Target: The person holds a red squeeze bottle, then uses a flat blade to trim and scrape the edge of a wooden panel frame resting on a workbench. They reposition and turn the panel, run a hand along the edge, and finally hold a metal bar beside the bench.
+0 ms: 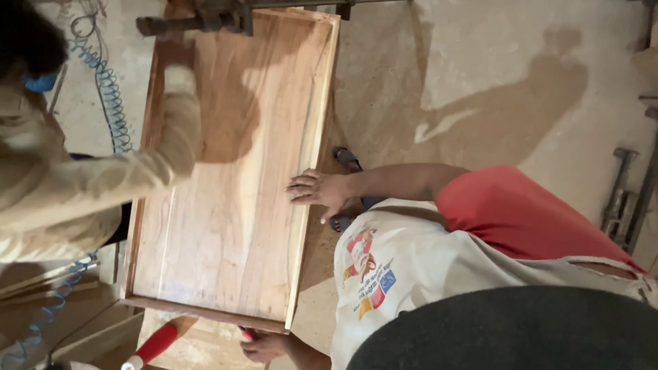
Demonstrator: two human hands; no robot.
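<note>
Resting flat on the right rim of a shallow wooden tray (233,205) in mid-frame, the right hand (319,192) has its fingers spread. The left hand (264,346), at the bottom edge, curls beside a small red object (247,334); I cannot tell whether it grips it. A co-worker's gloved hand (179,79) presses the tray's upper left, and a metal clamp (199,22) crosses its top end.

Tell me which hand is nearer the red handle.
Left. The left hand lies beside the red handle, by the panel's lower corner; the right hand rests flat on the panel's edge, farther away.
</note>
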